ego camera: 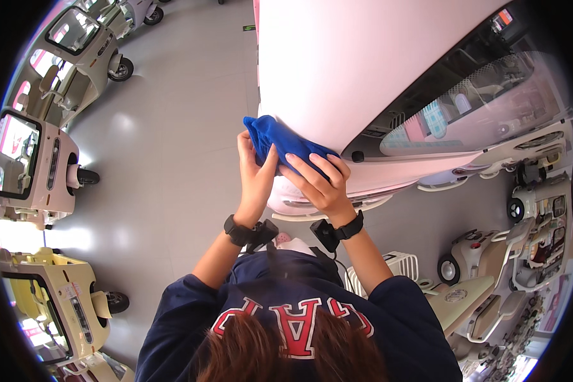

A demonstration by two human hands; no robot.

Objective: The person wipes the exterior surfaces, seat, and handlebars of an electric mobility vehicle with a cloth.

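Note:
A blue cloth (286, 143) is bunched between my two hands, against the lower corner of a glossy pale pink vehicle's body panel (334, 62). My left hand (258, 160) grips the cloth's left end, its thumb pointing up along the front. My right hand (322, 181) lies over the right end with spread fingers pressing on it. Just right of that hand are a small black knob (357, 156) and the vehicle's dark windshield (439, 105). Black straps with small devices are on both wrists.
Small three-wheeled vehicles with cabins, one cream (52, 167) and one yellow (74, 301), stand along the left over a grey floor (186, 143). Parked scooters (477, 253) crowd the right side. A white slatted rack (401, 265) is close to my right elbow.

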